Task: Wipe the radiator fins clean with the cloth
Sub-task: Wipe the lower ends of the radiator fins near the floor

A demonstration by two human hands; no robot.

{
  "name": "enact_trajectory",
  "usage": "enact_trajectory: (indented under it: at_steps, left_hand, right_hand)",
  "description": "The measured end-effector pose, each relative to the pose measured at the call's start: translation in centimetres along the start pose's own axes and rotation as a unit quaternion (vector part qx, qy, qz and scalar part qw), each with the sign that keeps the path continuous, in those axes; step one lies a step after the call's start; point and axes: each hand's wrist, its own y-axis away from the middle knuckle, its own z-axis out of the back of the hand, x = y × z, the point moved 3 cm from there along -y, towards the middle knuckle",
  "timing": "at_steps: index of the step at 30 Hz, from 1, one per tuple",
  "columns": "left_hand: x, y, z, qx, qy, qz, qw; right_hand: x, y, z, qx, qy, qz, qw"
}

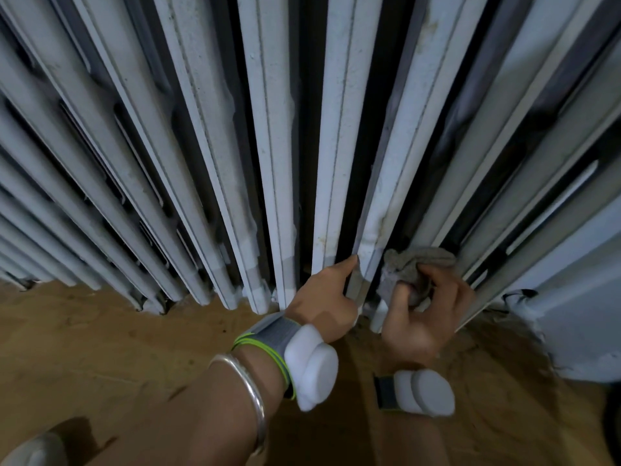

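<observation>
Cloth (pixel 416 267), grey, crumpled and fuzzy, is bunched in the curled fingers of the right hand (pixel 423 314), pressed low against the white-painted metal radiator fins (pixel 339 129), just right of the rust-stained fin (pixel 379 210). Left hand (pixel 322 297), just left of that fin, touches its edge with a straight forefinger, other fingers tucked. Brown wooden floor (pixel 100 331) lies below.

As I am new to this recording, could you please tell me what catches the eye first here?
The tall, dusty white-painted metal radiator fins fill the upper picture, fanning out above the brown wooden floor. At their base, right of centre, the right hand grips a crumpled grey cloth, while the left hand touches a fin with its forefinger.
</observation>
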Motion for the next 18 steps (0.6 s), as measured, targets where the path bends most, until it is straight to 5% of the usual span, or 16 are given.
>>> enact_trajectory:
  at_steps: [10, 18]
  left_hand:
    - [0.1, -0.1, -0.3, -0.005, 0.016, -0.008, 1.000]
    - [0.6, -0.5, -0.4, 0.025, 0.045, 0.000, 0.999]
  right_hand:
    - [-3.3, 1.5, -0.7, 0.062, 0.075, 0.010, 0.995]
    - [-6.2, 4.4, -0.7, 0.101, 0.085, -0.069, 0.989]
